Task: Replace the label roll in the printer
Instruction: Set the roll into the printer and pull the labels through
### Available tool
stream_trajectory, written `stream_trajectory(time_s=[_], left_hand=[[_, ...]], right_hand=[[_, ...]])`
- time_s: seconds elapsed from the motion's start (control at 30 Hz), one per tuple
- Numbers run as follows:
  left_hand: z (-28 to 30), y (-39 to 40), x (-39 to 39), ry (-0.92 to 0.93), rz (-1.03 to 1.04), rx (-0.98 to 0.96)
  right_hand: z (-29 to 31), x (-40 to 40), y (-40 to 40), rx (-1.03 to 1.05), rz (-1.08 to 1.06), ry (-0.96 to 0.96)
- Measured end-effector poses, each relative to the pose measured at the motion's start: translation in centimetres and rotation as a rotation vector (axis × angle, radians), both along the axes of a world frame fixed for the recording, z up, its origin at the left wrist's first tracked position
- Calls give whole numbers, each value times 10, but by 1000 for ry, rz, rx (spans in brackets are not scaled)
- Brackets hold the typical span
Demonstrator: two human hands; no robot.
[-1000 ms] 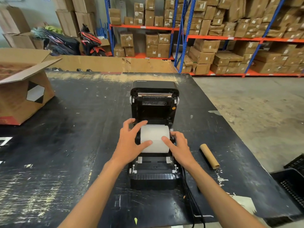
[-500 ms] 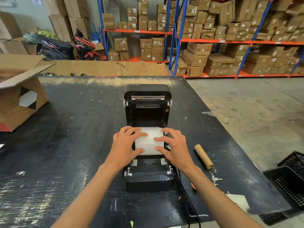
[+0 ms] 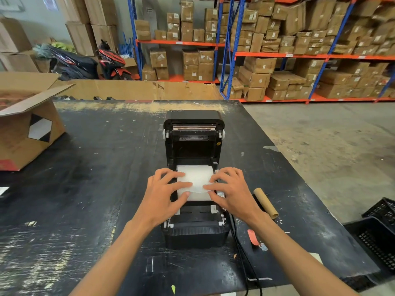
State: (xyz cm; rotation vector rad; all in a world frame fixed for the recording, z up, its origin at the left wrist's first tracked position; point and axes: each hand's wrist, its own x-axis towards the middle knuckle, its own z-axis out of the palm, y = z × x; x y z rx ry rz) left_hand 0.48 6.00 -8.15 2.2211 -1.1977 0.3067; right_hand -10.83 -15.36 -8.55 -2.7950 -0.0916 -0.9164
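Label roll pressed down into the printer bay, both hands now spread on top of it

A second ago the white label roll (image 3: 195, 182) stood higher, gripped at its two ends between thumbs and fingers; now it sits lower in the open bay of the printer (image 3: 193, 182). The left hand (image 3: 163, 194) has shifted from the roll's left end onto its upper face, fingers flat and splayed. The right hand (image 3: 232, 192) has come up from the near right edge of the bay to lie on the roll's right side, and a loose leading edge of paper shows between the fingertips.
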Motion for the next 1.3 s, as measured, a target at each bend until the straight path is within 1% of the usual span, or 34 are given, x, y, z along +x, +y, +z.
stream_trajectory(time_s=[0.07,0.1,0.2,0.3,0.37,0.43,0.5,0.53,0.7,0.83,0.97,1.1,1.17,1.23,1.3], left_hand=[[3,4,-6,35,22,-47],[5,6,-10,81,50,-76],[11,11,-18,350,121,-118],[11,8,-23,602,155,-131],[10,6,-24,716,206,-193],[8,5,-24,778,231,-233],[6,4,-21,786,229,-217],[5,4,-20,763,228,-200],[-1,1,-17,682,264,-192],[-1,0,-21,626,312,-198],[-1,-1,-27,561,368,-187],[-1,-2,-28,507,377,-195],[-2,1,-24,546,355,-190],[-3,3,-18,618,317,-197],[-3,5,-14,644,273,-157]], right_hand=[[-2,-5,0,14,5,56],[-2,-8,-1,29,-3,93],[-2,-12,0,47,-17,178],[-6,-15,5,92,10,206],[-6,-16,8,133,13,220],[-6,-17,10,151,5,235],[-8,-19,11,163,-14,249],[-10,-20,12,205,-23,259],[-7,-26,21,701,-93,279],[-1,-21,30,899,-212,245],[2,-16,31,899,-323,271],[3,-12,29,1007,-352,304],[4,-11,25,1036,-360,343],[8,-9,19,1052,-347,423],[12,-6,13,1036,-329,512]])
